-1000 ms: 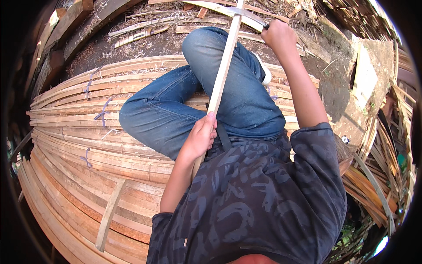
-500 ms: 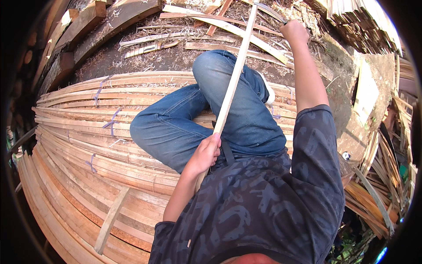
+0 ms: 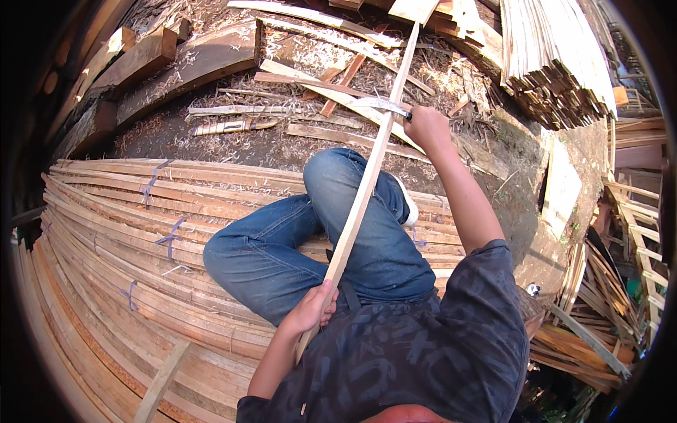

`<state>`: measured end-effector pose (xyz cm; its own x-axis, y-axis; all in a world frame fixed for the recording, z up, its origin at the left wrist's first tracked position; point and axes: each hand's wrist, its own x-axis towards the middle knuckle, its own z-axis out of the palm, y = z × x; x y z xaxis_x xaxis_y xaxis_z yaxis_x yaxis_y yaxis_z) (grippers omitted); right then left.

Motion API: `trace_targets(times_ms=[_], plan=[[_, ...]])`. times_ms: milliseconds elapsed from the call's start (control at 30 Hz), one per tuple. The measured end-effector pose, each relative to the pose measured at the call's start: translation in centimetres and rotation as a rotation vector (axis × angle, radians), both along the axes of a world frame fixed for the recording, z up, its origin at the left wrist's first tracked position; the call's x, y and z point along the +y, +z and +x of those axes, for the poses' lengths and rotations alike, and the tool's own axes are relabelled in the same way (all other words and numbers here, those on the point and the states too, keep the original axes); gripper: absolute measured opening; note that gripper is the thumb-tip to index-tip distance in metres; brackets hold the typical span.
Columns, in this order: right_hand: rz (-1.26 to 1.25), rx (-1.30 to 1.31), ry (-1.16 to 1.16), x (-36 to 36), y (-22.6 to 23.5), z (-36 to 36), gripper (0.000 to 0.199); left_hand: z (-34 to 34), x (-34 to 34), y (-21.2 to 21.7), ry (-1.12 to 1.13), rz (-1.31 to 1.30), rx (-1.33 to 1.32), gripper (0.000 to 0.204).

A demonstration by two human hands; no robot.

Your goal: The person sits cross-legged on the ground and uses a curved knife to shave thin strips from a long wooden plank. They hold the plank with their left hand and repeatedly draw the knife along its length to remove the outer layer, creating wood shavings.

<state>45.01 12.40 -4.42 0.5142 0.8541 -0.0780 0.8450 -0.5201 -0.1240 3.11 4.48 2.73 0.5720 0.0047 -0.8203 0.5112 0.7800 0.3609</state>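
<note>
Clamping: left hand [image 3: 310,309] on wooden strip [image 3: 363,194], right hand [image 3: 428,128] on knife [image 3: 381,104], handle [image 3: 408,116] mostly hidden

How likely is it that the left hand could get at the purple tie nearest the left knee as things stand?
Probably not right away: the left hand is closed around the wooden stick, and the bent left leg lies between it and the purple tie.

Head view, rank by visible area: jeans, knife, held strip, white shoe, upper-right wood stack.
Largest to smallest:
1. jeans
2. wood stack
3. held strip
4. knife and white shoe: too alike to rank; both partly hidden.
</note>
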Motion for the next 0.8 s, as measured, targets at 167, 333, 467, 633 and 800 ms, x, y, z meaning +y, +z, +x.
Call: trace_targets(times_ms=[167, 333, 467, 633, 800], plan=[[-0.108, -0.014, -0.293, 0.9, 1.3, 6.2, 0.021, -2.0, -0.3, 0.3, -0.068, 0.058, 0.014, 0.051], [-0.116, 0.07, -0.554, -3.6, 0.1, 9.4, 0.028, -3.2, -0.9, -0.7, -0.066, 0.14, -0.085, 0.05], [0.249, 0.472, -0.569, -10.8, -4.9, 0.3, 0.036, -2.9, -0.5, -3.3, -0.063, 0.046, -0.128, 0.051], [0.307, 0.583, -0.46, -16.5, -6.9, -10.7, 0.031, -1.9, 1.6, -3.4, -0.047, -0.176, -0.156, 0.051], [0.31, 0.275, -0.091, -12.9, 0.3, -10.6, 0.024, 1.8, 2.4, -4.7, -0.043, -0.225, -0.251, 0.059]])
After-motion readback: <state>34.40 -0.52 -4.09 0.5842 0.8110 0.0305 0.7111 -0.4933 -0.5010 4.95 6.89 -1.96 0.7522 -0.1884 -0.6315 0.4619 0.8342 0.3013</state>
